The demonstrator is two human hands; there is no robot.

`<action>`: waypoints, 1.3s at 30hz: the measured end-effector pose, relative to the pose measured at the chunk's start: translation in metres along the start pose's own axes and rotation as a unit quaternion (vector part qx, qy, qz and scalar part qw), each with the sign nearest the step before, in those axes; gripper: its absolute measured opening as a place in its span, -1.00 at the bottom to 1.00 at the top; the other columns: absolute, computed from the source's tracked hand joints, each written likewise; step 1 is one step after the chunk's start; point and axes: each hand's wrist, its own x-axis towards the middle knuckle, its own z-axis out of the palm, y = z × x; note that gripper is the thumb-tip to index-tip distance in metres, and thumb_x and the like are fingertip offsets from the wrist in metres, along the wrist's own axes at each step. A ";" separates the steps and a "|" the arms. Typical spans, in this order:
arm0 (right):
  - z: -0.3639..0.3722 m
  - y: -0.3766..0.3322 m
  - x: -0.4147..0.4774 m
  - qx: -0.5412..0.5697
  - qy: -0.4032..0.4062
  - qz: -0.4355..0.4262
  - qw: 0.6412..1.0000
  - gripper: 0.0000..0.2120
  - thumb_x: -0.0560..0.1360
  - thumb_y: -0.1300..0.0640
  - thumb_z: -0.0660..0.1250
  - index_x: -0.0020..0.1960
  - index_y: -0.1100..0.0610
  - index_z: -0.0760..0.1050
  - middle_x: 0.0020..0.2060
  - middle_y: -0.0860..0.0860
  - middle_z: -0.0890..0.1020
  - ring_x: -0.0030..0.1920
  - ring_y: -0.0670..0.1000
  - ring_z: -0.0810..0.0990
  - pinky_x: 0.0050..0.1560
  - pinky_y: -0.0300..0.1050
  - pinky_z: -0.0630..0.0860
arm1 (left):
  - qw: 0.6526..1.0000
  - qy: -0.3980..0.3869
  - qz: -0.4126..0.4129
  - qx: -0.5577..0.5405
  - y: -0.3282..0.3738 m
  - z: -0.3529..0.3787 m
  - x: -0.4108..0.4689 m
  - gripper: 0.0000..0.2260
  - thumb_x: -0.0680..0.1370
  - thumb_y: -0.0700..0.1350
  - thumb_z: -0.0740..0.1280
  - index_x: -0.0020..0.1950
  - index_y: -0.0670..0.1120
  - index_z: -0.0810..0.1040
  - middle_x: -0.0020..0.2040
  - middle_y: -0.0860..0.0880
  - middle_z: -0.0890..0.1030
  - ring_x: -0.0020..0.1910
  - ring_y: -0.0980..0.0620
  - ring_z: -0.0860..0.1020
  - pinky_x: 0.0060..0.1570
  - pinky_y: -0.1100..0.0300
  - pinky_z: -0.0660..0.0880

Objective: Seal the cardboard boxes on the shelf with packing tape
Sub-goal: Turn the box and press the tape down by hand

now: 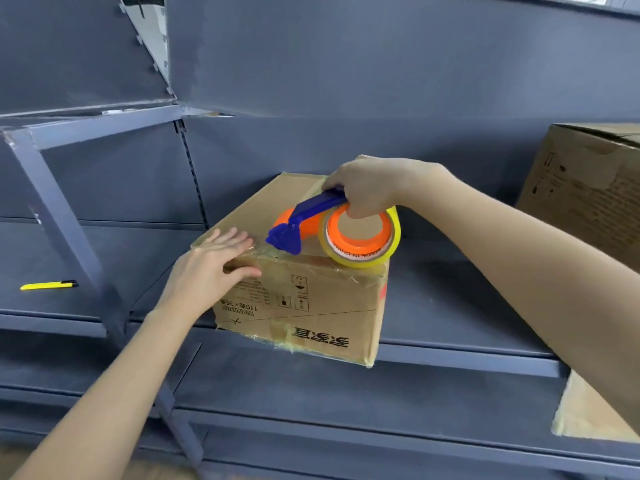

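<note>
Taping a cardboard box (304, 299) on the grey shelf (450, 289), its near corner overhanging the shelf edge. My right hand (367, 188) has its fingers (360, 211) wrapped tight around the blue handle of the tape dispenser (311, 220), whose yellowish roll rests on the box top. My left hand (211, 268) lies flat, fingers spread over the near-left top edge, thumb on the front face. The box looks light and liable to slide, so it is best steadied at the corner. A second box (588, 188) stands well apart, right; a yellow pen-like tool (48, 285) lies left.
</note>
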 end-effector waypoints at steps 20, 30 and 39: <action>0.009 0.014 -0.030 0.028 -0.007 -0.020 0.999 -0.38 0.43 0.31 0.18 0.38 -0.19 0.32 -0.13 -0.26 0.43 -0.27 -0.21 0.39 -0.37 -0.43 0.24 | 0.993 0.088 0.074 0.040 0.050 0.024 -0.011 -0.45 0.30 0.25 0.36 0.03 -0.17 0.65 0.02 -0.11 0.66 0.04 -0.06 0.62 0.16 0.06 0.39; 0.005 0.013 -0.037 0.030 -0.011 -0.012 0.999 -0.39 0.43 0.31 0.21 0.39 -0.16 0.31 -0.04 -0.18 0.50 -0.23 -0.16 0.44 -0.28 -0.33 0.36 | 0.994 0.081 0.059 0.032 0.053 0.023 -0.009 -0.47 0.31 0.22 0.35 0.05 -0.16 0.65 0.03 -0.10 0.66 0.05 -0.05 0.62 0.16 0.05 0.39; 0.012 0.066 -0.096 0.047 0.006 0.069 0.997 -0.35 0.39 0.31 0.22 0.33 -0.26 0.34 -0.07 -0.17 0.60 -0.30 -0.17 0.48 -0.38 -0.42 0.30 | 0.996 0.023 0.032 0.077 0.046 0.014 -0.008 -0.36 0.34 0.31 0.31 0.21 -0.14 0.56 0.19 -0.06 0.57 0.22 -0.04 0.52 0.26 0.05 0.32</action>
